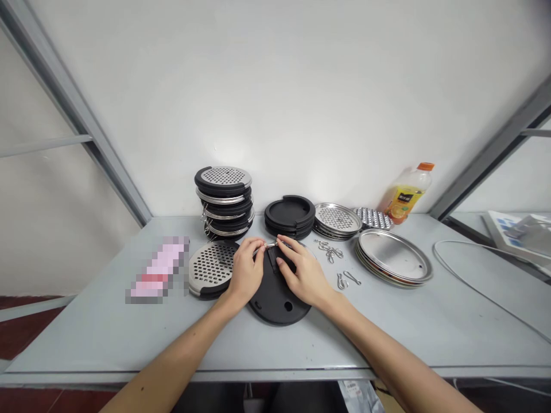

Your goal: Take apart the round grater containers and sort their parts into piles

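Observation:
A black round disc [279,307] lies flat on the table in front of me, with a round hole and a small slot near its front edge. At its far edge, my left hand [248,268] pinches one end of a small metal clip [271,245]. The fingertips of my right hand [305,274] close on the clip's other end, while its thumb rests on the disc. Fingers hide part of the clip, so how it sits on the disc cannot be made out. Just left of the disc is a round grater [210,265] with a black rim.
Behind stand a tall stack of rimmed graters [224,198], black rings [289,215] and perforated discs [338,219]. Loose metal clips [330,250] and plain metal discs [394,255] lie rightward. A juice bottle [404,198] stands by the wall; a white cable [465,281] crosses the right side.

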A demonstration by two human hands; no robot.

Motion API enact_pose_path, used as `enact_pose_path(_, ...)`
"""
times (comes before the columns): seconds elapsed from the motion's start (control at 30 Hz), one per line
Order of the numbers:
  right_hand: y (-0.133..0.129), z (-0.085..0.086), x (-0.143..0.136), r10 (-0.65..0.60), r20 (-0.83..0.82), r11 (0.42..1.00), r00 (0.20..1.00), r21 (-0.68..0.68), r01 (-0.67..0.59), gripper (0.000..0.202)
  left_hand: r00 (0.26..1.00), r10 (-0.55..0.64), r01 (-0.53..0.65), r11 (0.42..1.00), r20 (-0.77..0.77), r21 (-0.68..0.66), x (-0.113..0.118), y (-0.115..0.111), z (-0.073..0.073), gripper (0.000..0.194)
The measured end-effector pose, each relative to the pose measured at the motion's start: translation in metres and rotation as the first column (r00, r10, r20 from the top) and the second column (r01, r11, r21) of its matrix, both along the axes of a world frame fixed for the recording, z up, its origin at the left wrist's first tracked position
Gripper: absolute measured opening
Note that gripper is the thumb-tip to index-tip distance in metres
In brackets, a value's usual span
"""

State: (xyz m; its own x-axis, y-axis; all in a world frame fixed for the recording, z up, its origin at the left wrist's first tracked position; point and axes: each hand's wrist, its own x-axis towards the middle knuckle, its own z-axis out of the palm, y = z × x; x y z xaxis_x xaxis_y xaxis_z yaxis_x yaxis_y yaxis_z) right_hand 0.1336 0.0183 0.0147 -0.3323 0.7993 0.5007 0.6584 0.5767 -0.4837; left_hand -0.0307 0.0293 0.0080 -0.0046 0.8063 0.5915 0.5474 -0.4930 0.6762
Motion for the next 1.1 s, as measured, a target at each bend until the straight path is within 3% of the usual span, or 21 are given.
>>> enact_pose_path(0.23,0.002,0.003,0.001,0.018,0.017,1.0,1.0,-0.004,-0.018,0.04,0.998,0.056,-0.056,0.998,0.012,0.03,0.001,-0.001,-0.01,0.017)
enact_pose_path(0.47,-0.002,0.005,-0.001,0.037,0.118,0.999,0.992,0.011,-0.038,0.042,0.995,0.095,-0.098,0.991,0.039,0.095,0.002,-0.001,-0.001,0.018)
enact_pose_path(0.7,0.0,0.0,-0.001,0.013,-0.097,0.998,0.995,-0.057,-0.019,0.04,0.999,0.051,-0.052,0.994,0.017,0.091,0.001,0.0,0.0,0.013)
enact_pose_path(0.8,0.002,0.001,-0.002,0.02,-0.217,0.997,0.976,-0.075,-0.037,0.041,0.999,-0.035,0.036,0.996,-0.005,0.081,0.0,-0.002,0.002,0.013)
enact_pose_path(0.93,0.003,0.003,-0.002,0.07,-0.298,0.993,0.952,-0.073,-0.096,0.027,0.983,-0.155,0.165,0.981,-0.094,0.1,0.0,-0.007,0.006,0.013)
enact_pose_path(1.1,0.005,0.003,-0.001,0.05,-0.332,0.995,0.942,-0.066,-0.076,0.021,0.985,-0.144,0.157,0.977,-0.098,0.142,-0.001,-0.008,0.005,0.013)
